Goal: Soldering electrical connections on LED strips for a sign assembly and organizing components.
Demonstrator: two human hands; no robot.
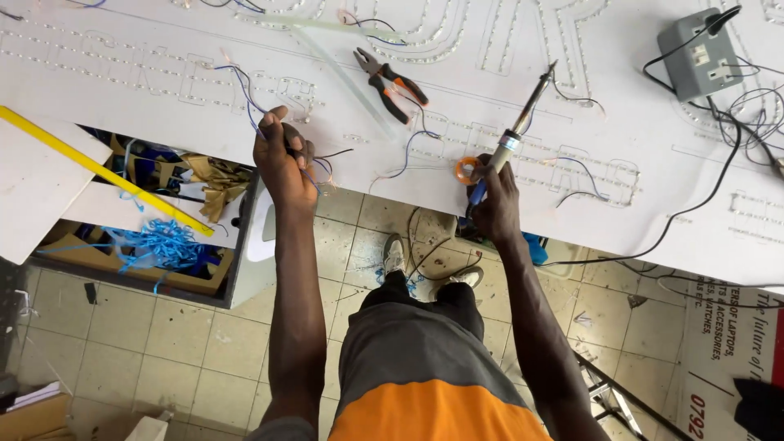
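My right hand (495,204) grips a soldering iron (523,114) by its blue handle, tip pointing up and away over the white sign board (637,106). A small orange ring (466,169) lies on the board just left of that hand. My left hand (283,155) pinches thin blue and red wires (245,90) at the board's near edge. The board is studded with rows of small lights forming letter outlines.
Orange-handled pliers (392,84) lie on the board between my hands. A grey socket box (701,54) with black cables sits at the far right. A yellow strip (98,169) and a box of blue scraps (159,245) are at the left. Tiled floor lies below.
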